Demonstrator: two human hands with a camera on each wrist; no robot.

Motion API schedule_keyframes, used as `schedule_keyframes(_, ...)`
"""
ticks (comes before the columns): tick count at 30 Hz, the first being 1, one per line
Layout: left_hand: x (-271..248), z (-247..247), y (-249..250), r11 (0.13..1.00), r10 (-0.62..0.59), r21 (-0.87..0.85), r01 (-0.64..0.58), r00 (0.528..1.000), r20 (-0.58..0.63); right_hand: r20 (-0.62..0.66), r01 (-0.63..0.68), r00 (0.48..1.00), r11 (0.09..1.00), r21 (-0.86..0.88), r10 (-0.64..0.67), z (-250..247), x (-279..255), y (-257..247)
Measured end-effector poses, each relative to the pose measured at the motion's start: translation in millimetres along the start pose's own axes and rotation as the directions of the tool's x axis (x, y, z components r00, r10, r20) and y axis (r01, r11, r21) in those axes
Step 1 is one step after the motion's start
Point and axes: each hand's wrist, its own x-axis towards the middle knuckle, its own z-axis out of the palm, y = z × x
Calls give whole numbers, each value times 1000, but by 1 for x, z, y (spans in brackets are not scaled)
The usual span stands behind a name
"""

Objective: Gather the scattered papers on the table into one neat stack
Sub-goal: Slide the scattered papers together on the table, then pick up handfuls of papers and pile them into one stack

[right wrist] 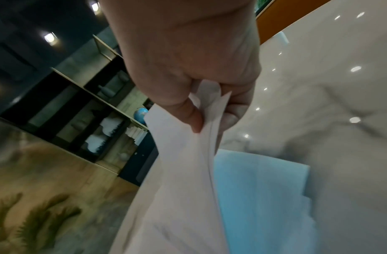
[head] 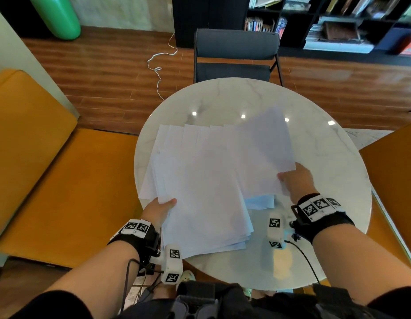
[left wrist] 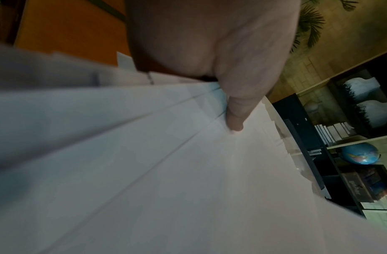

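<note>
White papers [head: 206,180] pinched: left hand [head: 159,209] grips fanned stack, right hand [head: 297,183] grips raised sheets.

Far side: bare glossy top of the round white marble table [head: 257,97] lay open beyond the fanned white paper sheets [head: 206,171] | right rim: bare marble, open | near edge: bare strip between the wrists | left: sheets overhung the rim | behind: dark grey fabric chair [head: 236,56] stood close against the far rim
</note>
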Motion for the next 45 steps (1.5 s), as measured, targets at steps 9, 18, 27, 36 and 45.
schedule_keyframes(9,-8,-2,6,999,8,31,-9,1000,19,-247,172,968,850,498,-51,-47,-17,-50)
schedule_keyframes(18,-14,-2,9,1000,12,4,-12,999,49,62,-78,996,358,930,57,-53,-23,-61)
schedule_keyframes(27,-17,-2,11,999,23,36,-24,999,37,0,-140,981,712,688,193,-22,-25,35)
schedule_keyframes(36,-13,-3,8,999,35,32,-37,998,59,289,-341,927,862,376,241,-7,-64,76)
schedule_keyframes(45,-23,-1,14,995,97,6,-98,991,97,441,-34,897,992,120,-22,61,-77,44)
